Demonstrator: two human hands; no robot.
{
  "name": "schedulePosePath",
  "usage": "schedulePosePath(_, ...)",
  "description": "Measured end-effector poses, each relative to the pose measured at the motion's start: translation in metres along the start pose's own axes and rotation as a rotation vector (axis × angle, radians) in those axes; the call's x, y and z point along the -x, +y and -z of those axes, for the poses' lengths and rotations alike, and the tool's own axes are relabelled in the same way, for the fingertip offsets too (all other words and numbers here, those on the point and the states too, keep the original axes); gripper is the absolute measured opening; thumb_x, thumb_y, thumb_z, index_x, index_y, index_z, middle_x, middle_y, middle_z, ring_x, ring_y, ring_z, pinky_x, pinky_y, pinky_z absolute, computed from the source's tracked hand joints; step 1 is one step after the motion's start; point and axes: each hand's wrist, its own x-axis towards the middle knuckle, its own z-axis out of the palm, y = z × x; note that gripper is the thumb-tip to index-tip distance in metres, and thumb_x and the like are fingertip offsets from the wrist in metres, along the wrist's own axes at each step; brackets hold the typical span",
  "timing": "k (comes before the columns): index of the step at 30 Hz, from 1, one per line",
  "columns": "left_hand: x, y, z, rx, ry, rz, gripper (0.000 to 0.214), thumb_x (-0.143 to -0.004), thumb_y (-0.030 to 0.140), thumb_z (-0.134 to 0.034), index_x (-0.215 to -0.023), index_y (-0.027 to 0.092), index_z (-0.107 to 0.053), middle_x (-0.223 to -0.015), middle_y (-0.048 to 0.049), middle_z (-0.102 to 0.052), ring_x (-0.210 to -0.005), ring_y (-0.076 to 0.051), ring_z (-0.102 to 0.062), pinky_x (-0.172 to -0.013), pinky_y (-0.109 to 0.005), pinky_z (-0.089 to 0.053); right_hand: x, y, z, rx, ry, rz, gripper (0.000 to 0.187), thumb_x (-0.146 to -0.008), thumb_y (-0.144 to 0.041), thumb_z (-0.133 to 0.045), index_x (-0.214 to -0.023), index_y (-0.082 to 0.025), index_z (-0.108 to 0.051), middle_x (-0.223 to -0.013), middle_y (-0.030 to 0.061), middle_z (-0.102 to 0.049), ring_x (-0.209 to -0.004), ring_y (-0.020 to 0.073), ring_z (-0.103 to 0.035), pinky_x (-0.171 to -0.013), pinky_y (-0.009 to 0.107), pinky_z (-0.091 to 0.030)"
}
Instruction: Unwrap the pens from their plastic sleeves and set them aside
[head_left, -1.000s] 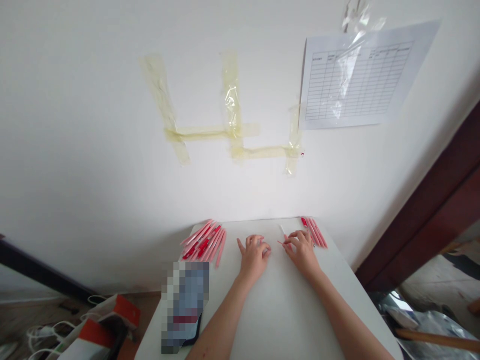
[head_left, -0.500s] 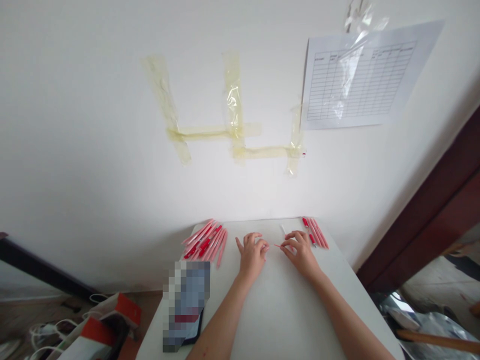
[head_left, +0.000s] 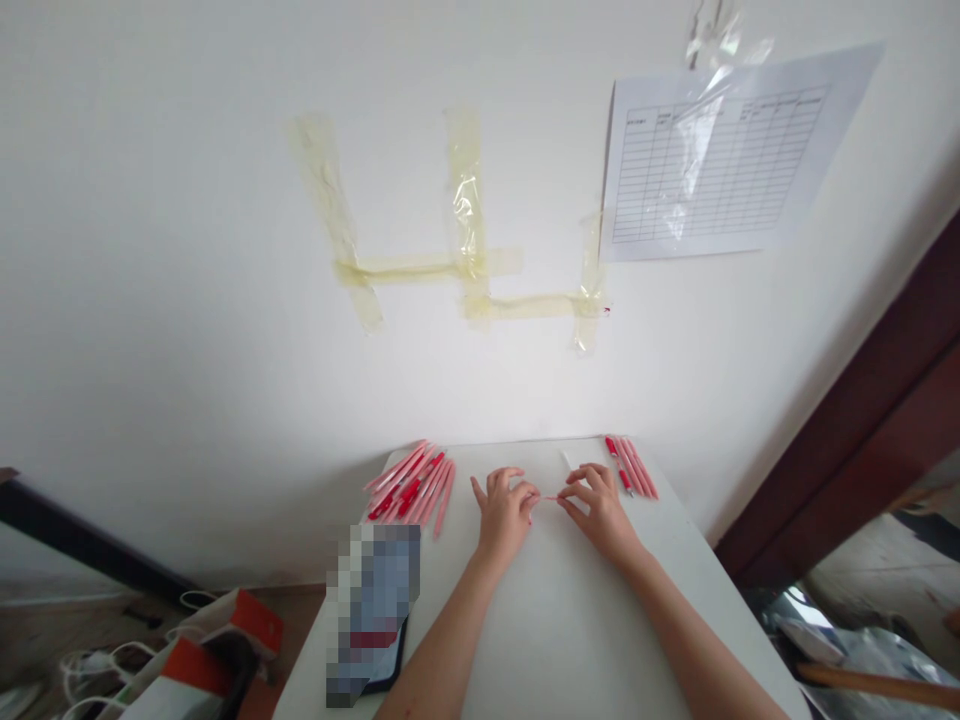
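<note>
My left hand is closed in a pinch on a pink pen part, mostly hidden by the fingers. Facing it, my right hand pinches a thin pink pen refill, whose end points into the left fingertips. Whether the two parts have joined I cannot tell. A loose pile of pink and red pens lies left of my left hand. Beyond my right hand sits a neater row of pink pens with red parts. A small clear strip lies just behind the right fingers.
A phone-like object, blurred out, rests on the left of the white table. The wall behind carries yellowish tape and a printed sheet. Orange-and-white boxes and cables are on the floor at left.
My right hand has shifted slightly left, bringing the thin refill up to the left fingertips and closing the gap. The left hand stays nearly in place.
</note>
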Motion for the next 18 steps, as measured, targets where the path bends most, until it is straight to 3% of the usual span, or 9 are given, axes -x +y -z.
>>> schedulePosePath(18,0.0003,-0.0010,-0.0038,0.067,0.008,-0.005,0.010,-0.090,0.030,-0.065,-0.086,0.031,-0.074,-0.127,-0.0016,-0.060,-0.128,-0.026,-0.047,-0.116,-0.075,-0.009,0.0012,-0.0050,-0.0034,-0.049,0.001,-0.007,0.013,-0.092,-0.034,-0.064,-0.101,-0.028,-0.072,-0.107,0.0075,-0.064,-0.111,0.0265,-0.052,-0.096,0.046,-0.048)
